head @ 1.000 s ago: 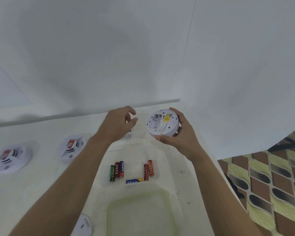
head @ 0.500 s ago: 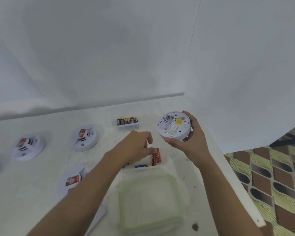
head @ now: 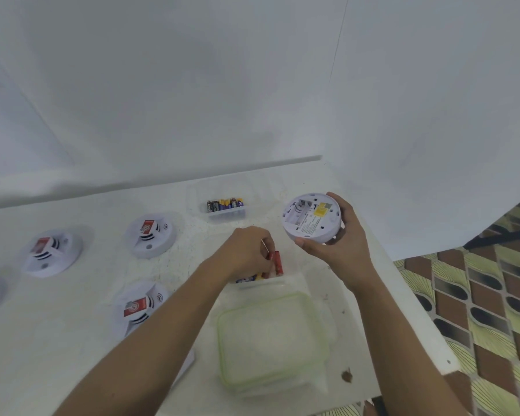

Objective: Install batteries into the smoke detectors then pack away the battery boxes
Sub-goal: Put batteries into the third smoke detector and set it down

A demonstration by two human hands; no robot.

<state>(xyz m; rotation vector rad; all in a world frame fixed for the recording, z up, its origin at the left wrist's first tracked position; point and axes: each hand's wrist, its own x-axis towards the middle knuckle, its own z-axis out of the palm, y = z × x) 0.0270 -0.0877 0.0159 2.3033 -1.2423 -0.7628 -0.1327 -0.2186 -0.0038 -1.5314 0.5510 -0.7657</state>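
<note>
My right hand (head: pixel 341 250) grips a white smoke detector (head: pixel 311 217) above the table, its back turned up and its battery bay uncovered and without batteries. My left hand (head: pixel 246 255) reaches down into the near clear battery box (head: pixel 263 285), fingers curled onto a red battery (head: pixel 270 256). Beside my fingertips lies another red-orange battery (head: pixel 278 263). A blue battery shows under my wrist; the rest of that box is hidden by my hand. A second clear battery box (head: pixel 224 213) with several batteries stands further back.
Three smoke detectors with red labels lie face up on the white table (head: pixel 96 283): detector (head: pixel 150 235), detector (head: pixel 50 253), detector (head: pixel 140 307). A clear container with a green-rimmed lid (head: pixel 267 337) sits near me. The table edge (head: pixel 415 295) drops to patterned floor on the right.
My left hand came down from beside the detector into the near battery box and curled onto a battery. My right hand kept its hold on the detector. My head moved, shifting the view.
</note>
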